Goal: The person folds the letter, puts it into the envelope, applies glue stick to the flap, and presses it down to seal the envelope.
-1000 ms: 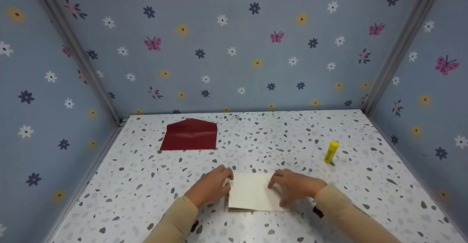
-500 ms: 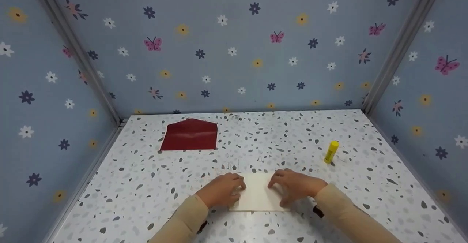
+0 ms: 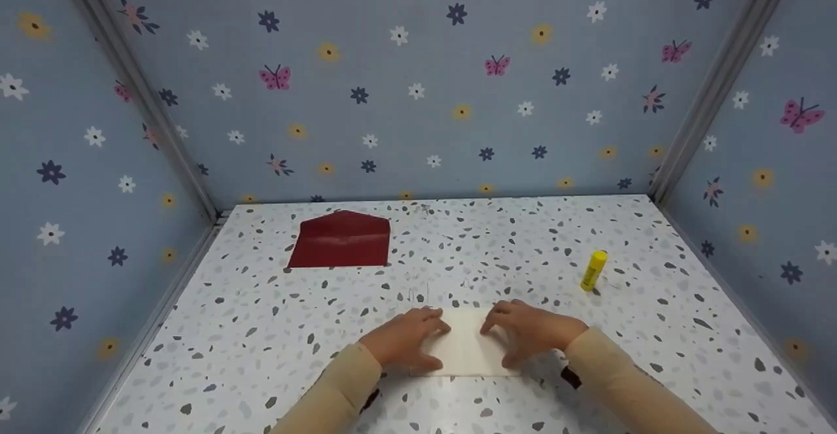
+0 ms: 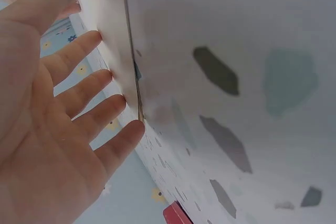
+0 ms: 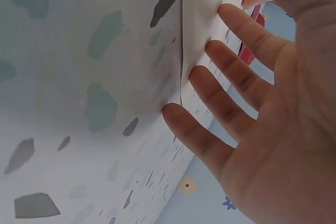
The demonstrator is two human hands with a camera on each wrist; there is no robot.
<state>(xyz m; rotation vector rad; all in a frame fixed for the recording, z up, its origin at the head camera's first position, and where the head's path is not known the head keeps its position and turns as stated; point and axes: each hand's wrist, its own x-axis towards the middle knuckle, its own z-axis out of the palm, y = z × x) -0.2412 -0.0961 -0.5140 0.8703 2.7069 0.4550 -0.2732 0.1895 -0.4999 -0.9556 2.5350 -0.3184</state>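
Observation:
A cream sheet of folded paper (image 3: 465, 346) lies flat at the front middle of the table. My left hand (image 3: 407, 340) presses its fingertips on the left part of the paper. On the right part rest the fingertips of my right hand (image 3: 536, 333). Both wrist views show spread fingers, fairly straight, touching down on the paper (image 4: 113, 35) and around its edge. Thin layers show along that edge in the left wrist view. Neither hand grips anything.
A dark red envelope (image 3: 343, 244) with its flap up lies at the back left. A yellow glue stick (image 3: 594, 270) is on the right side of the speckled table (image 3: 484, 257). Flower-patterned walls (image 3: 418, 81) enclose the back and sides.
My left hand has moved right, from the paper's left edge onto its top. The paper's left side now lies flatter. My right hand has stayed in place.

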